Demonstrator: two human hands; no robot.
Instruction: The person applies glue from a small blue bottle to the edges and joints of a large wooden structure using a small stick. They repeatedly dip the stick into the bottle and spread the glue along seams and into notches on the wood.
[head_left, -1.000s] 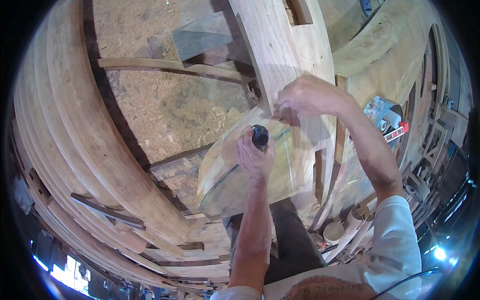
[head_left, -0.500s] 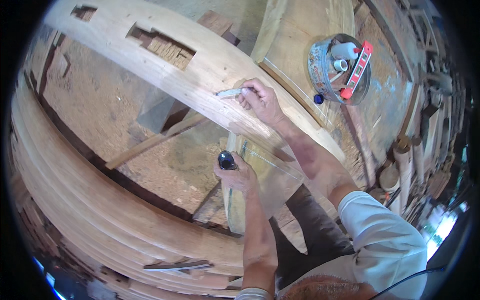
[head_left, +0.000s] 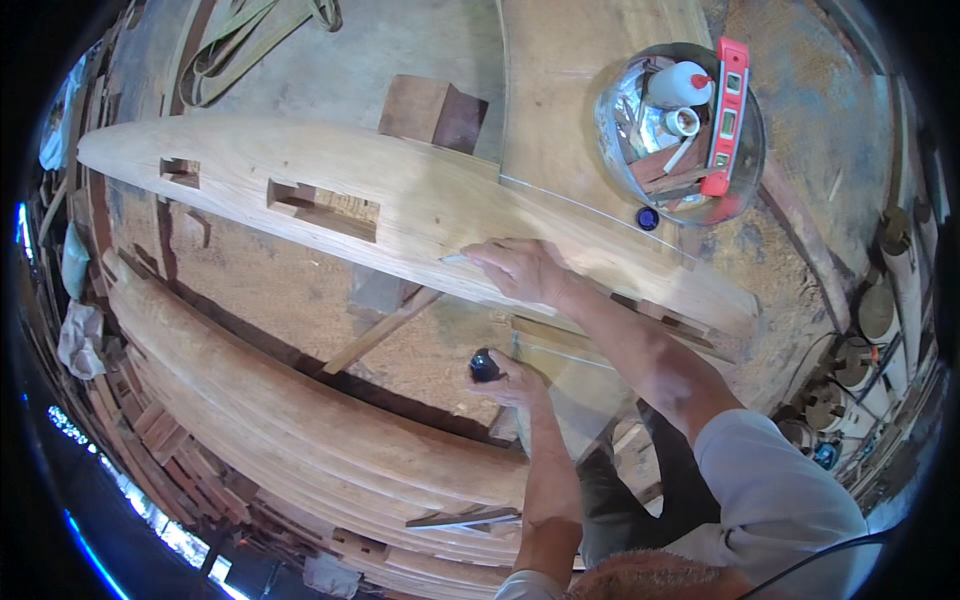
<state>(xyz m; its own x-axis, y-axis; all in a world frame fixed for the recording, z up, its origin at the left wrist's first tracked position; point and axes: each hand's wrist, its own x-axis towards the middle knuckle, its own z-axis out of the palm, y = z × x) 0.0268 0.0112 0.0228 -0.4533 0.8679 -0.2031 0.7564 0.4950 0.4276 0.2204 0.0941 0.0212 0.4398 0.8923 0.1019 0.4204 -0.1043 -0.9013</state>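
Here's the right hand (head_left: pixel 520 272), fingers pinching a slim pale tool (head_left: pixel 455 259) over the long wooden beam (head_left: pixel 420 200), between the larger slot (head_left: pixel 322 208) and the forearm. Tip on wood or just above it? Can't tell. The left hand (head_left: pixel 512 385) has its fingers curled around a dark bottle (head_left: pixel 485 366) — held off the beam's near side. A loose pinch could let the tool skid along that smooth curve; a tilted wrist could spill the bottle, if it's open (contents hidden). The blue cap (head_left: pixel 647 218) lies near the bucket (head_left: pixel 752 165).
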